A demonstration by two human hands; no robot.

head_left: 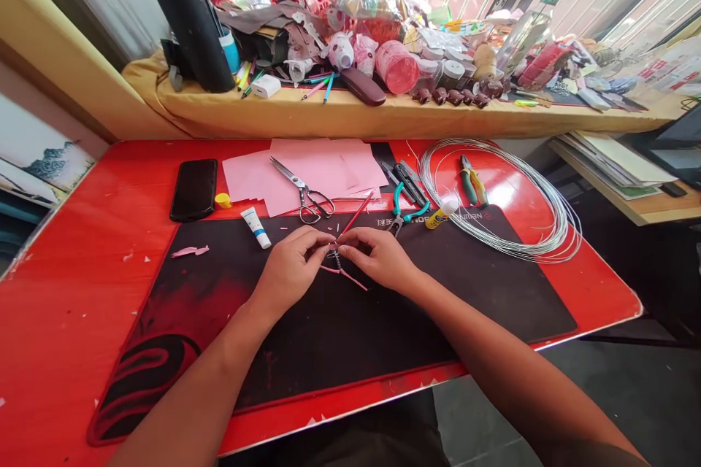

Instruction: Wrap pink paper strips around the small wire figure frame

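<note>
Over the dark mat (416,328), my left hand (293,263) and my right hand (380,255) meet with fingertips pinched. Between them is a small twisted-wire figure (336,260), its lower limbs wrapped in thin pink strips that spread downward. Both hands grip its upper part, which the fingertips partly hide. A red pencil (355,210) lies just behind the right fingers. Scissors (304,193) rest beyond the hands, partly on pink paper (328,168). To the left are a small white tube (255,228) and a torn pink paper scrap (190,252).
A phone (193,190) and a yellow cap (223,200) sit at the left. Rightward lie teal-handled pliers (402,211), a black utility knife (410,184), a glue stick (441,213), a wire coil (553,226) and green-yellow pliers (474,182). A cluttered ledge (307,117) runs behind.
</note>
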